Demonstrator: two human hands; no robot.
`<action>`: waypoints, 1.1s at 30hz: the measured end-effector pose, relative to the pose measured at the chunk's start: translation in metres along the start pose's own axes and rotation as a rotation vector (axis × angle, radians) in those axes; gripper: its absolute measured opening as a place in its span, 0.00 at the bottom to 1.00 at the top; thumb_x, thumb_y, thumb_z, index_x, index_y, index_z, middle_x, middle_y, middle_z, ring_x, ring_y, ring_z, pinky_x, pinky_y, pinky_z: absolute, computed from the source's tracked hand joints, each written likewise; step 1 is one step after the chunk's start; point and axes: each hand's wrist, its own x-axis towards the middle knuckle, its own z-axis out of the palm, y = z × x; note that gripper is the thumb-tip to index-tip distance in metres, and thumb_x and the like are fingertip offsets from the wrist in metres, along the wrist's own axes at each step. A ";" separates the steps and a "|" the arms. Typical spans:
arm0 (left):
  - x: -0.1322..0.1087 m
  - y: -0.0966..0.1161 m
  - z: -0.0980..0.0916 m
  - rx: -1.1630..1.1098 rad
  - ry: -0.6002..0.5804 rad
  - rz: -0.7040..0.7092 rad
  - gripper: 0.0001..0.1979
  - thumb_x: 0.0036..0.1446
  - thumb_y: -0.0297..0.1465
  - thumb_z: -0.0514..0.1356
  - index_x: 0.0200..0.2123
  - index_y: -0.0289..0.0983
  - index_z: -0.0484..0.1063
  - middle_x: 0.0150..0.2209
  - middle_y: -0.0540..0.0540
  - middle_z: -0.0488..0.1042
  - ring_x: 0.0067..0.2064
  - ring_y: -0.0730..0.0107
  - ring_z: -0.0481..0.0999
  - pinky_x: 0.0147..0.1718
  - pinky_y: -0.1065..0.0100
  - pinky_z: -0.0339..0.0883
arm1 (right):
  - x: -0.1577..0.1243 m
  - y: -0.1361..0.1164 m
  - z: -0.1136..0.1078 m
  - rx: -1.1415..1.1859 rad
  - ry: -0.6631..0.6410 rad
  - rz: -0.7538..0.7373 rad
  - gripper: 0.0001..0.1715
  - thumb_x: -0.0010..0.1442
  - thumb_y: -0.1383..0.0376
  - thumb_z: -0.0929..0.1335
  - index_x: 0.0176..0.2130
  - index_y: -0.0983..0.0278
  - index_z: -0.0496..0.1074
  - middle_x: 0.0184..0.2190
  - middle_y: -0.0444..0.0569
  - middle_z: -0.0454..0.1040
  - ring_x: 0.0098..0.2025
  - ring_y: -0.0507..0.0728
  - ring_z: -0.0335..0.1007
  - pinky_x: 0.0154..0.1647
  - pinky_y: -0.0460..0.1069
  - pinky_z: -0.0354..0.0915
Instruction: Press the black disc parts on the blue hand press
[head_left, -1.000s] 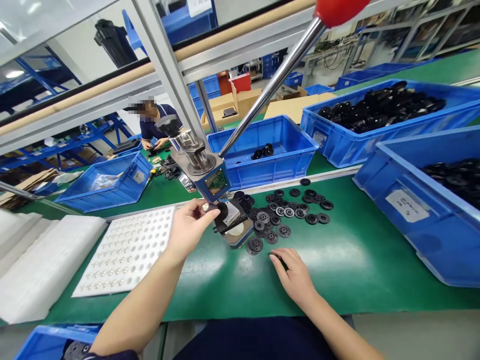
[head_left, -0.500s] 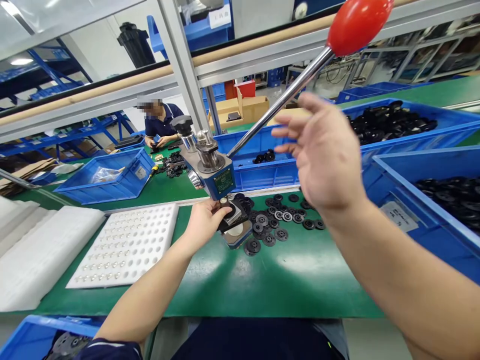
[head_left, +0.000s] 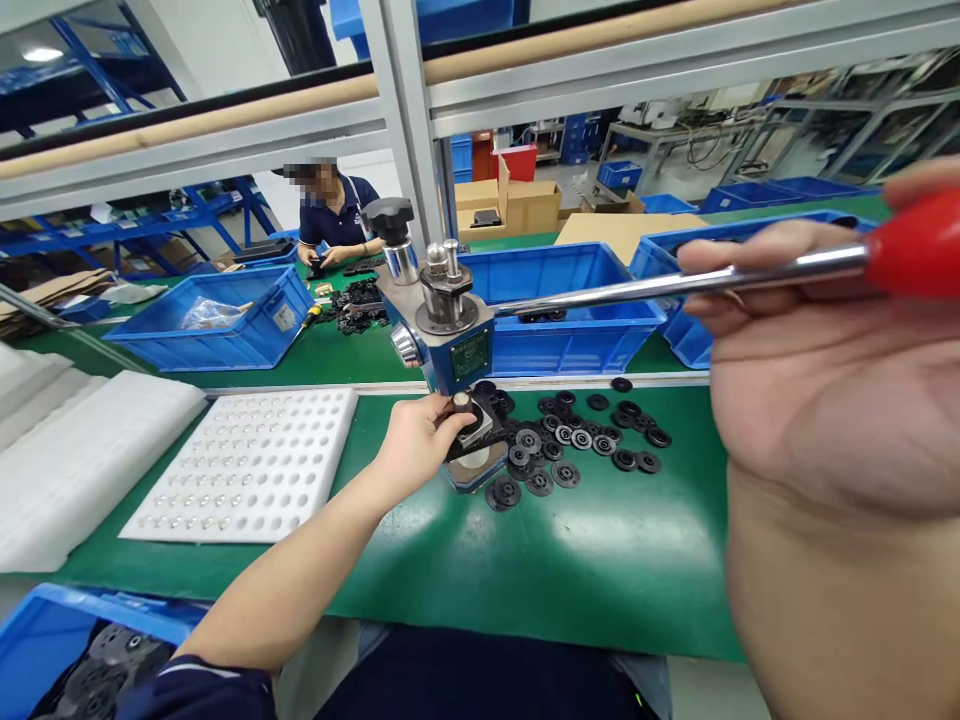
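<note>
A blue hand press stands on the green bench, its steel lever reaching right to a red knob. My right hand is at the lever's outer end, palm toward me, fingers curled behind the rod and onto the knob. Under the press head, my left hand pinches a small cylindrical part with a pale top. That part stands over a black and metal fixture on the press base. Loose black ridged discs lie just right of the press.
A white foam tray, partly filled with small clear pieces, lies left. Blue bins stand behind; another bin at lower left holds black parts. A metal frame rises behind the press. A co-worker sits across the bench.
My right hand has moved right and closer to the camera, onto the lever. The lever has swung down from steep to nearly level. My left hand stays at the fixture.
</note>
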 end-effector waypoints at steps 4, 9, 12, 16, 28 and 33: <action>0.000 0.001 0.001 0.058 0.029 0.031 0.06 0.58 0.26 0.63 0.31 0.37 0.81 0.32 0.45 0.83 0.34 0.60 0.82 0.33 0.68 0.71 | -0.019 0.005 -0.012 0.068 0.034 -0.007 0.22 0.68 0.65 0.53 0.35 0.62 0.71 0.26 0.42 0.72 0.32 0.57 0.78 0.37 0.61 0.77; -0.001 0.001 0.003 0.057 0.035 0.033 0.07 0.59 0.26 0.62 0.31 0.37 0.81 0.33 0.45 0.84 0.36 0.59 0.83 0.35 0.67 0.72 | -0.030 0.014 -0.021 0.108 0.047 -0.062 0.08 0.59 0.65 0.64 0.32 0.64 0.73 0.24 0.40 0.73 0.30 0.57 0.76 0.35 0.61 0.77; -0.002 0.002 0.003 0.033 0.041 0.025 0.07 0.59 0.27 0.62 0.33 0.38 0.81 0.35 0.44 0.84 0.38 0.58 0.83 0.38 0.66 0.73 | -0.034 0.016 -0.023 0.109 0.056 -0.066 0.08 0.58 0.66 0.64 0.31 0.65 0.73 0.25 0.42 0.73 0.30 0.57 0.75 0.36 0.61 0.77; -0.003 0.004 0.003 0.018 0.032 -0.003 0.07 0.60 0.28 0.61 0.34 0.38 0.81 0.37 0.44 0.84 0.40 0.57 0.83 0.40 0.65 0.74 | -0.041 0.024 -0.026 0.172 0.081 -0.075 0.10 0.60 0.64 0.64 0.32 0.65 0.73 0.26 0.41 0.72 0.31 0.56 0.75 0.37 0.60 0.77; -0.005 0.003 0.004 0.024 0.057 -0.061 0.10 0.59 0.35 0.62 0.36 0.37 0.81 0.38 0.43 0.84 0.38 0.58 0.82 0.37 0.64 0.70 | -0.049 0.027 -0.022 0.124 0.205 0.001 0.12 0.56 0.70 0.63 0.23 0.64 0.71 0.20 0.42 0.73 0.25 0.57 0.75 0.30 0.60 0.78; -0.005 0.000 0.005 0.012 0.074 -0.043 0.11 0.59 0.37 0.62 0.38 0.38 0.81 0.39 0.44 0.84 0.39 0.58 0.81 0.38 0.64 0.71 | -0.055 0.025 -0.023 0.018 0.225 0.024 0.13 0.56 0.68 0.63 0.25 0.65 0.75 0.25 0.48 0.78 0.30 0.61 0.79 0.33 0.62 0.78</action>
